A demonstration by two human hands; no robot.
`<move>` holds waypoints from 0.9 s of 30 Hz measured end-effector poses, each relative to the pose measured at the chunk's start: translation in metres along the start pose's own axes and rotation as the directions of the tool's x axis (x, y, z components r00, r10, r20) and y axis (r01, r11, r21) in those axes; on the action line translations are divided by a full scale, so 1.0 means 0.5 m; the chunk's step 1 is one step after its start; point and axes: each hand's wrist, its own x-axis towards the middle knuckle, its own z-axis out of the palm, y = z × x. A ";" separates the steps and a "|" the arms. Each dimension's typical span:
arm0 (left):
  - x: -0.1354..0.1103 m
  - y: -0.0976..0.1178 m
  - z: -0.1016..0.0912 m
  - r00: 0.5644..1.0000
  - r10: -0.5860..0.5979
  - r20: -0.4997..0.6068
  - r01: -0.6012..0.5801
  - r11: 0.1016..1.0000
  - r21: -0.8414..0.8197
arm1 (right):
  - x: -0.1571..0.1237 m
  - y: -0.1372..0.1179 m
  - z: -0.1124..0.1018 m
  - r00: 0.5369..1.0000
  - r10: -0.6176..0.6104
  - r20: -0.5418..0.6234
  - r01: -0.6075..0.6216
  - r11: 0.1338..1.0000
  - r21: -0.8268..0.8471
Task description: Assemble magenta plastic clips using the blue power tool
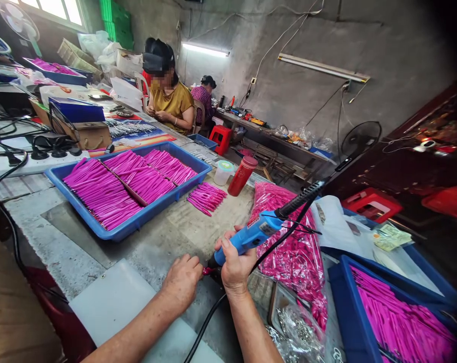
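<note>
My right hand [236,262] grips a blue electric screwdriver [256,231], its black cable trailing up and to the right. The tool slants down to the left, its dark lower end close to my left hand. My left hand [183,280] is closed, with a slim, shiny pink piece [206,271] showing at its fingertips. How far that piece reaches under the fingers is hidden, as is the tool's tip. Beyond both hands lies a small batch of pink pen-like pieces [206,197] on the table.
To the left is a blue tray [124,233] of pink pieces in divided rows. A clear bag of pink parts [288,242], a red bottle [243,175] and a lidded tub [223,174] stand nearby. Another blue bin [343,302] is at right. Two people sit farther back.
</note>
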 end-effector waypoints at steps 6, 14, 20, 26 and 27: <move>0.000 0.004 -0.006 1.000 -0.013 0.017 0.013 1.000 0.016 | -0.001 0.023 0.002 1.000 -0.022 -0.001 0.021 0.996 -0.085; 0.005 0.003 0.002 0.999 -0.029 0.015 0.030 0.995 -0.092 | 0.013 0.044 0.019 0.993 -0.024 0.112 0.061 0.939 -0.337; 0.004 -0.001 0.004 0.999 -0.035 -0.028 0.030 0.990 -0.141 | 0.013 0.043 0.016 0.991 0.005 0.133 0.037 0.950 -0.311; 0.002 0.003 0.003 0.999 -0.039 -0.023 0.037 0.996 -0.076 | -0.001 0.024 -0.001 0.999 -0.017 0.037 0.020 0.995 -0.098; 0.002 0.003 0.004 0.999 -0.036 -0.030 0.034 0.997 -0.073 | -0.004 0.020 -0.003 0.999 -0.013 0.029 0.015 0.997 -0.081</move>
